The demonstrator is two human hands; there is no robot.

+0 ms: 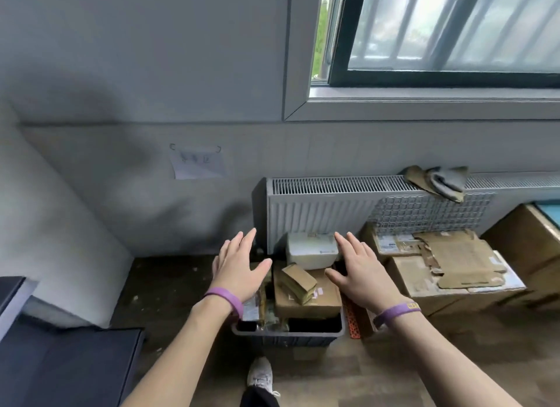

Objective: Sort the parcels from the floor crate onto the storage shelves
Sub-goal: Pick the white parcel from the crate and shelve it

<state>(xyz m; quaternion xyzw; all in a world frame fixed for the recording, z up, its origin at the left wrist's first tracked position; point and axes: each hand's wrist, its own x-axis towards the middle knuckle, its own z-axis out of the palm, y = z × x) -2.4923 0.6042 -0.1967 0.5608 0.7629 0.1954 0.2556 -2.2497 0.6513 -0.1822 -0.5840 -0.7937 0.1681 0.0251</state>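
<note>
A grey plastic crate (pixel 288 337) stands on the floor in front of a radiator, filled with parcels. On top lie a white padded parcel (pixel 312 250), a large brown box (pixel 315 297) and a small brown box (pixel 298 281) tilted across it. My left hand (pixel 238 268) hovers above the crate's left side with fingers straight and spread. Over the right side my right hand (pixel 360 271) is stretched out flat in the same way. Neither hand holds anything. Both wrists wear purple bands. No storage shelves are in view.
Stacked cardboard boxes (pixel 448 273) with torn flaps sit right of the crate, an orange object (pixel 354 318) wedged between. A white radiator (pixel 321 212) with gloves (pixel 439 180) on top lines the wall under a window. Dark furniture (pixel 60 361) fills the lower left. My shoe (pixel 260 373) is near the crate.
</note>
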